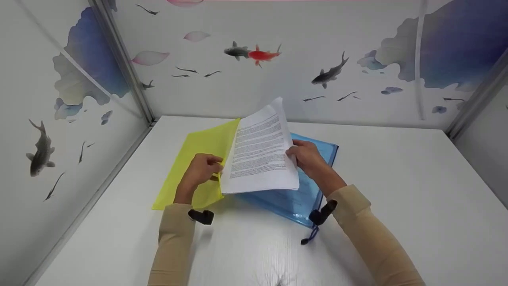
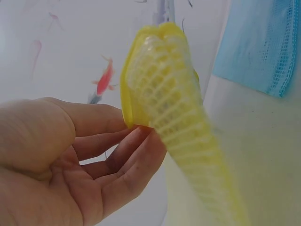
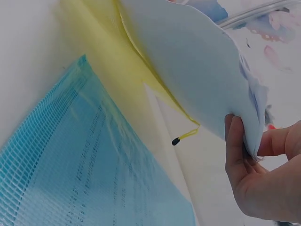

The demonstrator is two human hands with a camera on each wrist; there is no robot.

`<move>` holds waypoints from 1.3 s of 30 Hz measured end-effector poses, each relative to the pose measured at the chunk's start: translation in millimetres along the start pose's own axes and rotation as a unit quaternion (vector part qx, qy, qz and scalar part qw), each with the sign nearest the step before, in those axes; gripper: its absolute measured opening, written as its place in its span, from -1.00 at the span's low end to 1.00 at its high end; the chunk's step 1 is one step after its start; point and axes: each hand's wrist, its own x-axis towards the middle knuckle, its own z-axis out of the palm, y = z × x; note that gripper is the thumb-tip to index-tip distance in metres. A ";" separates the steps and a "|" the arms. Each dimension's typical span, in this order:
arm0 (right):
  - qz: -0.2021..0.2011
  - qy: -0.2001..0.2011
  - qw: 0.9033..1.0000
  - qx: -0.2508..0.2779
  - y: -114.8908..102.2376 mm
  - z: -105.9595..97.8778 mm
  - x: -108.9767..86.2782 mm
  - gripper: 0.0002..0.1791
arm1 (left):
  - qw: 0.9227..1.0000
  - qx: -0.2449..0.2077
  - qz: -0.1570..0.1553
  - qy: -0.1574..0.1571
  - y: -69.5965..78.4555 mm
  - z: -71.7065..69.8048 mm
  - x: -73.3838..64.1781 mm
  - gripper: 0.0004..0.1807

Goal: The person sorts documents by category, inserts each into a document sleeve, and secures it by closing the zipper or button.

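Note:
A yellow mesh zip folder (image 1: 198,147) lies tilted at the left, its right edge raised off the table. My left hand (image 1: 202,170) grips that edge, and in the left wrist view the thumb and fingers pinch the yellow folder rim (image 2: 126,96). Printed sheets of paper (image 1: 260,151) stick out of the folder's opening. My right hand (image 1: 309,157) pinches the right edge of these sheets, thumb on the printed face, fingers behind. Seen from the right wrist, the stack (image 3: 197,66) bends, its left part still inside the yellow folder.
Under the papers lies a blue mesh zip folder (image 1: 285,202) with printed pages showing through it and a cord pull (image 1: 309,236) at its near corner. The white table (image 1: 405,190) meets walls painted with fish at the back and left.

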 end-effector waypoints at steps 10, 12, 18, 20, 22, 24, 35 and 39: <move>-0.015 -0.008 1.000 -0.016 -5.7 17.7 -6.9 -0.42 | 1.000 -0.001 -0.006 0.000 5.4 5.0 -1.2 -0.67; -0.022 -0.018 0.999 -0.020 -4.9 20.4 -7.4 -0.43 | 1.000 -0.001 -0.007 0.006 6.5 4.9 -1.9 -0.66; -0.025 -0.052 0.998 -0.024 -3.3 20.2 -8.0 -0.48 | 1.000 -0.003 -0.012 0.023 10.2 3.5 -5.5 -0.65; -0.020 -0.069 0.997 -0.010 -4.3 16.9 -8.4 -0.50 | 1.000 -0.001 -0.014 0.028 10.9 2.8 -6.3 -0.64; -0.017 -0.085 0.996 0.001 -5.7 12.2 -9.1 -0.52 | 0.999 0.004 -0.013 0.031 10.9 2.2 -6.6 -0.61; -0.017 -0.090 0.996 0.012 -7.8 7.4 -9.8 -0.53 | 0.999 0.009 -0.012 0.032 10.2 1.9 -6.2 -0.58; -0.029 -0.086 0.996 -0.016 -17.6 3.7 -20.9 -0.47 | 0.998 0.034 -0.033 0.032 12.2 6.9 -3.6 -0.61; -0.031 -0.082 0.996 -0.031 -22.7 9.0 -28.0 -0.41 | 0.999 0.035 -0.022 0.027 13.7 8.6 -4.3 -0.63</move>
